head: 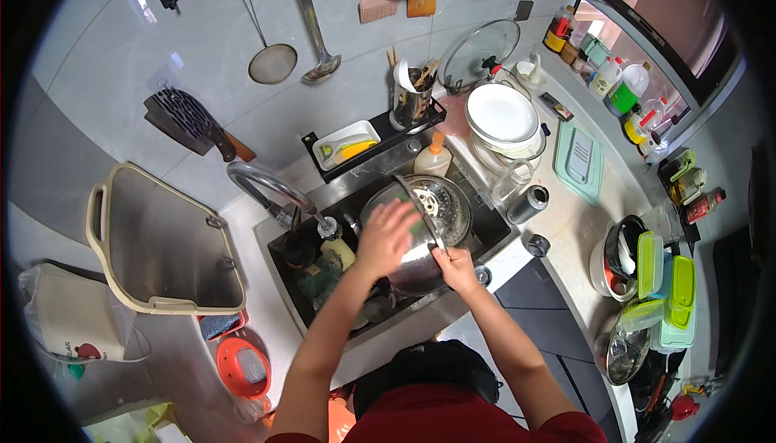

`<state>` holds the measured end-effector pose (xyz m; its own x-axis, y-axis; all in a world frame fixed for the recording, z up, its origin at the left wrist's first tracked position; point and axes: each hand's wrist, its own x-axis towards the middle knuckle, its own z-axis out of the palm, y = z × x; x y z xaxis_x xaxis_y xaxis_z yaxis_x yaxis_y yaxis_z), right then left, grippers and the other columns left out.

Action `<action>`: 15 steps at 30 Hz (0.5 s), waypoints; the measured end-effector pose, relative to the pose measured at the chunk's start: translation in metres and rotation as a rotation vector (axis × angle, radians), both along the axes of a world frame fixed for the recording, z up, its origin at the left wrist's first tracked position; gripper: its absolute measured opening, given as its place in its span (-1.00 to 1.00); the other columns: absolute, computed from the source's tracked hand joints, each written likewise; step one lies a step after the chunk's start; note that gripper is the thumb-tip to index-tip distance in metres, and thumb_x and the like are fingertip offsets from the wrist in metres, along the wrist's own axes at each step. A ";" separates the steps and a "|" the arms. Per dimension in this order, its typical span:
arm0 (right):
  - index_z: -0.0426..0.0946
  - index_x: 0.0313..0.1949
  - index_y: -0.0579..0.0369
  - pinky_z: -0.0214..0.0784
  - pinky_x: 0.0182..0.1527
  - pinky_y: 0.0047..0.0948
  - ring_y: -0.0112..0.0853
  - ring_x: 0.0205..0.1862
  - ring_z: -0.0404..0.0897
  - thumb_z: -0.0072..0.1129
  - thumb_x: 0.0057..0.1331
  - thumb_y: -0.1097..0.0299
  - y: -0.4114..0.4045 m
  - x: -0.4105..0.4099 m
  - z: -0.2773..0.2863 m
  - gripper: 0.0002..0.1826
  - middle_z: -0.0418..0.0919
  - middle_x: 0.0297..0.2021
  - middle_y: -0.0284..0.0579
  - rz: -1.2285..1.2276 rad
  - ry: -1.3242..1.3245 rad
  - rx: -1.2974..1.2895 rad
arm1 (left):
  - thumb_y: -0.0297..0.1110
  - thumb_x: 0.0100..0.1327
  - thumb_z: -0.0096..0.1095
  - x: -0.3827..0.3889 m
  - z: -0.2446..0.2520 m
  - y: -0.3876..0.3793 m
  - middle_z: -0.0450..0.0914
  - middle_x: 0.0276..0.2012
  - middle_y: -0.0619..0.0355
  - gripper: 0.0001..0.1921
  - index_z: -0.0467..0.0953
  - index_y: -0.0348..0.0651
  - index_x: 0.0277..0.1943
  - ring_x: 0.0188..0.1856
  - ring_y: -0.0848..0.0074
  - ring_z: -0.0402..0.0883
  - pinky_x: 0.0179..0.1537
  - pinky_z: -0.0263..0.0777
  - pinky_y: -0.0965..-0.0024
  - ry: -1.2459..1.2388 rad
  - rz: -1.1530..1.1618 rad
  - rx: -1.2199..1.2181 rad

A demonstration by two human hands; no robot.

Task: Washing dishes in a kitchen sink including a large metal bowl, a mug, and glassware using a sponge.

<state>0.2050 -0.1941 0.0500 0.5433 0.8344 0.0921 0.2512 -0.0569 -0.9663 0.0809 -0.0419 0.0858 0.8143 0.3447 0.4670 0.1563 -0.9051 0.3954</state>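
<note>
My right hand (458,268) grips the rim of a stainless steel basin (413,273), which is tilted up on its side over the sink (479,249). My left hand (388,237) is blurred against the basin's outer side, fingers spread toward the rim. A green patch shows by its fingertips; whether that is a scouring pad or a reflection I cannot tell. Behind the basin sits a round metal vessel with a perforated plate (454,200). Left of my left hand, the curved faucet (273,179) reaches over dishes and a pale yellow item (339,254) in the sink.
A soap bottle (433,158) stands at the sink's back edge. To the right are stacked white plates (502,112), a glass jar (512,182), a dark metal cup (528,203) and a green grater board (579,161). On the left lean a cutting board (170,243) and a red basket (242,367).
</note>
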 end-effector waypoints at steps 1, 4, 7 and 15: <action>0.38 -0.63 0.26 0.08 -0.59 -0.48 -0.64 -0.61 0.15 0.10 0.30 0.20 -0.003 0.002 0.002 -0.57 0.20 -0.76 -0.33 0.006 -0.001 0.001 | -0.33 0.21 -0.01 0.000 -0.002 0.017 0.36 0.17 0.14 -0.65 0.43 -0.06 0.08 0.22 0.20 0.30 0.22 0.15 0.15 -0.056 0.016 -0.126; 0.39 -0.61 0.26 0.08 -0.58 -0.49 -0.66 -0.60 0.17 0.10 0.30 0.27 -0.020 0.014 -0.001 -0.63 0.19 -0.74 -0.33 0.086 -0.021 -0.058 | -0.26 0.35 -0.16 -0.016 -0.033 0.049 0.34 0.20 0.12 -0.63 0.37 -0.12 0.17 0.18 0.28 0.36 0.15 0.23 0.32 -0.129 0.036 -0.812; 0.41 -0.61 0.25 0.08 -0.56 -0.50 -0.66 -0.57 0.18 0.09 0.30 0.27 -0.033 0.023 -0.027 -0.62 0.25 -0.71 -0.44 0.015 0.196 0.058 | -0.11 0.41 -0.24 -0.032 -0.097 0.060 0.35 0.19 0.09 -0.57 0.36 -0.17 0.18 0.15 0.38 0.38 0.15 0.24 0.32 -0.364 0.016 -1.466; 0.52 -0.54 0.12 0.20 -0.35 -0.62 -0.67 -0.45 0.33 -0.03 0.38 0.12 -0.014 0.024 -0.038 -0.59 0.49 -0.51 -0.43 -0.456 0.454 0.182 | -0.06 0.41 -0.24 -0.028 -0.167 -0.056 0.43 0.04 0.10 -0.57 0.27 -0.14 0.18 0.10 0.32 0.40 0.05 0.36 0.06 -0.578 0.381 -2.255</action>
